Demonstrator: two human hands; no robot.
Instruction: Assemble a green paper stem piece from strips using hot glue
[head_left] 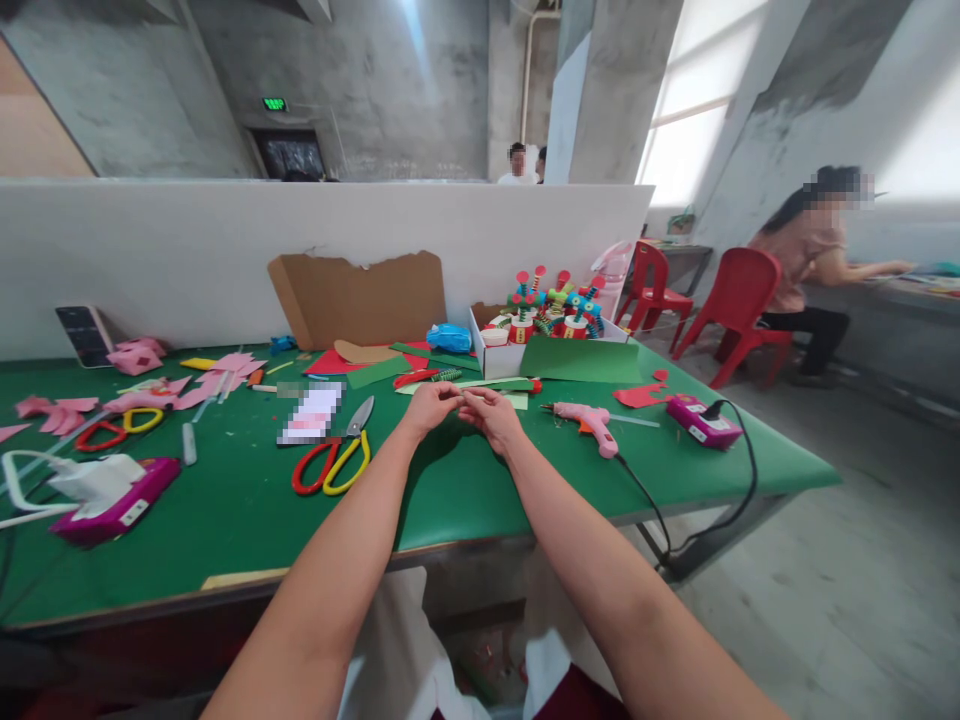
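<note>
My left hand (pixel 433 408) and my right hand (pixel 493 416) meet fingertip to fingertip just above the green table (pixel 465 505). Both are closed in a pinch; anything between the fingers is too small to make out. Right behind them lie pale green paper strips (pixel 510 384), a red-handled tool (pixel 417 378) and a dark green coil (pixel 448 376). To the left rest large scissors (pixel 349 447) with one red and one yellow handle. A pink glue gun (pixel 587 420) lies to the right, its cord running off the table edge.
A white box (pixel 491 362) of colourful paper figures stands behind, with green card (pixel 577 360) leaning there. Purple power strips (pixel 703 420) sit at both sides. Pink paper scraps (pixel 225 378), a phone (pixel 313 412) and torn cardboard (pixel 367 300) lie leftward. A person (pixel 806 245) sits at right beside red chairs.
</note>
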